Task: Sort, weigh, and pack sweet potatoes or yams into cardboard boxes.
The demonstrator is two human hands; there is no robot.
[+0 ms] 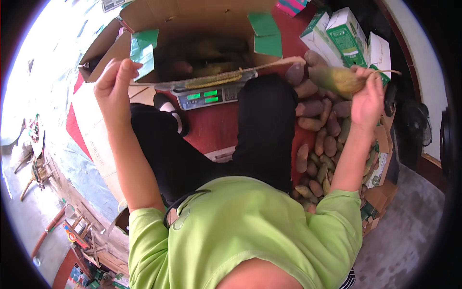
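Observation:
My right hand (367, 98) is raised over a heap of fruit on the right, its fingers closed on the end of a large, long green-yellow mango (334, 79). The mango points left and looks slightly blurred; a thin stem sticks out past my fingers. My left hand (117, 79) is up at the left corner of a big open cardboard box (192, 14), fingers curled with thumb against them and nothing visible in the grip. Beside it is a green flap patch (144, 43). Dim oblong fruit (219, 65) lies inside the box.
The box rests on a digital scale (201, 98) with lit green readouts. Mangoes (313, 108) in brown-red and green are heaped right of my knee. White-green cartons (346, 36) stand at the far right. A fan (423, 125) is near the wall. Flattened cardboard (98, 130) lies at left.

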